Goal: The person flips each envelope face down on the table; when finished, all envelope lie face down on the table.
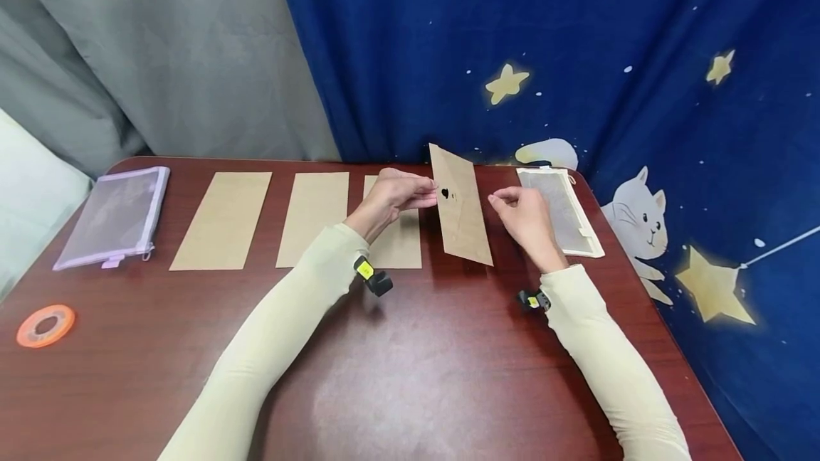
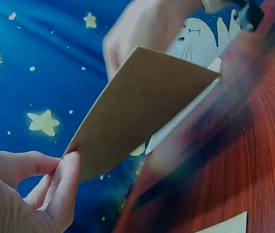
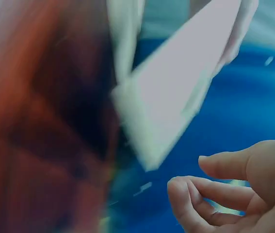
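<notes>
Tilted up above the table is a brown paper envelope (image 1: pixel 463 215) with a small black mark and faint fold lines on the side facing right. My left hand (image 1: pixel 402 194) pinches its left edge between thumb and fingers. In the left wrist view, the plain back of the envelope (image 2: pixel 132 111) shows, with the left hand (image 2: pixel 45 194) at its lower corner. My right hand (image 1: pixel 525 219) hovers just right of the envelope, apart from it. Its fingers are loosely bent and hold nothing; in the right wrist view, a gap shows between thumb and fingertips. The envelope is blurred there.
Three flat brown paper pieces (image 1: pixel 221 223) lie in a row left of the raised envelope. A purple-edged mesh zip pouch (image 1: pixel 112 215) is at far left, a white-edged one (image 1: pixel 564 208) at right. An orange tape roll (image 1: pixel 46 326) lies front left. Curtains (image 1: pixel 448 48) hang behind the table.
</notes>
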Tool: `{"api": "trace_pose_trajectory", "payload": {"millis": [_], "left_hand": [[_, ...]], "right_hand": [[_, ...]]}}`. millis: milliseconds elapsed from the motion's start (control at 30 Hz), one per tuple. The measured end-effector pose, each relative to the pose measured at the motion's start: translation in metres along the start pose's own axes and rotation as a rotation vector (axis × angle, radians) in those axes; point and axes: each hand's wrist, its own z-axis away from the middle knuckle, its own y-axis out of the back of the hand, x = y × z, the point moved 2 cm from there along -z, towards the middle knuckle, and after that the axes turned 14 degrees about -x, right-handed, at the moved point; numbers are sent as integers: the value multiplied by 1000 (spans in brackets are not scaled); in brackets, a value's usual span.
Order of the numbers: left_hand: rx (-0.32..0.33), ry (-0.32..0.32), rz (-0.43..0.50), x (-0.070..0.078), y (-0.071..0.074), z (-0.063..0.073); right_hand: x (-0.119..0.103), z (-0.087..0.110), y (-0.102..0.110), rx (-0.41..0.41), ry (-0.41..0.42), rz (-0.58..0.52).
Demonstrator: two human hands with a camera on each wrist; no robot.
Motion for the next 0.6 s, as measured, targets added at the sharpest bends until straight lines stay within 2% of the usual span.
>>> {"api": "trace_pose_trajectory", "payload": {"millis": [67, 233, 300, 400, 600], "left_hand": [[7, -8, 4, 1, -2, 0], [19, -48, -27, 4, -8, 3], [24, -62, -52, 6, -10, 4], [31, -70, -76, 7, -14, 5], [27, -68, -68, 8, -19, 5]], "right_hand": [[-21, 8, 2, 28, 50, 97], [-68, 26, -5, -56, 138, 198], [-80, 30, -10, -65, 157, 256], [-91, 33, -16, -45, 159, 361], [-98, 35, -27, 2, 106, 561]]}}
